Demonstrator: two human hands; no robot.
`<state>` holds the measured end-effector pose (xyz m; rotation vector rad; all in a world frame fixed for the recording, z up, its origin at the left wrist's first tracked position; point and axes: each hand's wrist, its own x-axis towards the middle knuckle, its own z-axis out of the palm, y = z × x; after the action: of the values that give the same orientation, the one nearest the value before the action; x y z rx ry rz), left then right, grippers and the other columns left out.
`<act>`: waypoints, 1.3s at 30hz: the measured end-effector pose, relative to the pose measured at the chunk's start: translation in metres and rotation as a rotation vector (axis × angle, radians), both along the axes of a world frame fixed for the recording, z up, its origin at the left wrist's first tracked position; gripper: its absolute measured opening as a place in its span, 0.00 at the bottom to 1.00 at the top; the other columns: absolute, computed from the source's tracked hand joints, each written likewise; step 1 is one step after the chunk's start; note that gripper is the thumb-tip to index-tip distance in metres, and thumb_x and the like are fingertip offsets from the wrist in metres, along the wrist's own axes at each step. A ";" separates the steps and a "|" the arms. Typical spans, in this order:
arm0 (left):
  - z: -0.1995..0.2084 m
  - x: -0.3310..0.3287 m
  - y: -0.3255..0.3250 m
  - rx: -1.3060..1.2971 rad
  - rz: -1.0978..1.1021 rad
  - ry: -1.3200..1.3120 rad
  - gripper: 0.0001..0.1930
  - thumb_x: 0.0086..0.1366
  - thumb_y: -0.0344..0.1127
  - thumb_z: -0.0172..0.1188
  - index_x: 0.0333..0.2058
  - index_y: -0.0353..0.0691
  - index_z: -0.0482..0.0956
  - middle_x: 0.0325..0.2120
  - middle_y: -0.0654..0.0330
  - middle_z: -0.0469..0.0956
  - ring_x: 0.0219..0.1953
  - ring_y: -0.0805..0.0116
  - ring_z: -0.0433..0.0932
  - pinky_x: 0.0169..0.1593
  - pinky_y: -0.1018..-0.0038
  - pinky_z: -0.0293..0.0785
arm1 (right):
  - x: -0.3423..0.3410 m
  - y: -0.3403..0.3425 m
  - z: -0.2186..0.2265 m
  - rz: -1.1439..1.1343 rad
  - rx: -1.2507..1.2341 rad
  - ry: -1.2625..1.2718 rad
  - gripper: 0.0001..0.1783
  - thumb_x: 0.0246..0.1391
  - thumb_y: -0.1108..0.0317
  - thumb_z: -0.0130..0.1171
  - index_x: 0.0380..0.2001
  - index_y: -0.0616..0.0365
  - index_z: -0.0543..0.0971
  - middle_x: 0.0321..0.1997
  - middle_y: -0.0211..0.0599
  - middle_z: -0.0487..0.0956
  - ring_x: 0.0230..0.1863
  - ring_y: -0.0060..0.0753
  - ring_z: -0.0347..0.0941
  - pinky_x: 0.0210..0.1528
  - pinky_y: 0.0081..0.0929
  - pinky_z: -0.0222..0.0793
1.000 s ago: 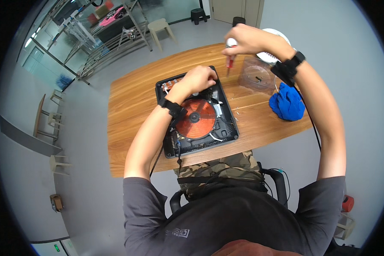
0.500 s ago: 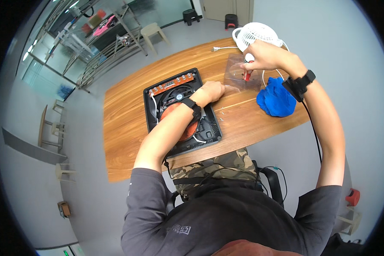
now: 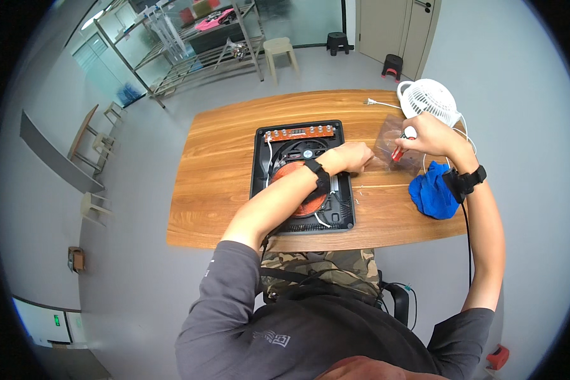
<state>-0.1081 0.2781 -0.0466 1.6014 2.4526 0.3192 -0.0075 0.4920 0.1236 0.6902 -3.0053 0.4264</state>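
My right hand [image 3: 432,136] is closed round a small red-and-white object [image 3: 403,144], shaped like a tube or stubby handle. Its red end points down over a clear plastic bag [image 3: 389,132]. At that bag's near left corner my left hand [image 3: 353,157] has its fingers pressed together, seemingly pinching the plastic; the fingertips are partly hidden. Beneath my left forearm lies an opened induction cooker [image 3: 346,218], with a copper coil [image 3: 287,171], a black fan [image 3: 308,154] and an orange circuit board [image 3: 299,133] exposed. Several tiny screws [image 3: 359,193] lie beside its right edge.
A crumpled blue cloth [image 3: 434,192] lies under my right wrist. Behind my right hand a white fan-like basket [image 3: 427,100] stands at the table's far right, near a white plug [image 3: 372,101] and cord. The wooden table's [image 3: 215,158] near edge is close to my lap.
The view has shifted, so the table sits lower and further right in the picture. Both hands stay by the plastic bag; the red-and-white object is tilted more to the left.
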 end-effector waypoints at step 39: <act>0.027 0.009 -0.062 0.429 0.275 -0.291 0.11 0.64 0.33 0.70 0.29 0.31 0.81 0.20 0.56 0.82 0.25 0.70 0.85 0.29 0.72 0.78 | -0.038 -0.068 0.035 0.061 -0.032 0.001 0.25 0.58 0.51 0.67 0.35 0.69 0.85 0.26 0.55 0.83 0.29 0.49 0.83 0.37 0.37 0.77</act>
<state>-0.0990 0.2164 -0.0198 1.2268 2.4767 1.1020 -0.0454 0.4243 0.1588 0.7803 -2.9759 0.4759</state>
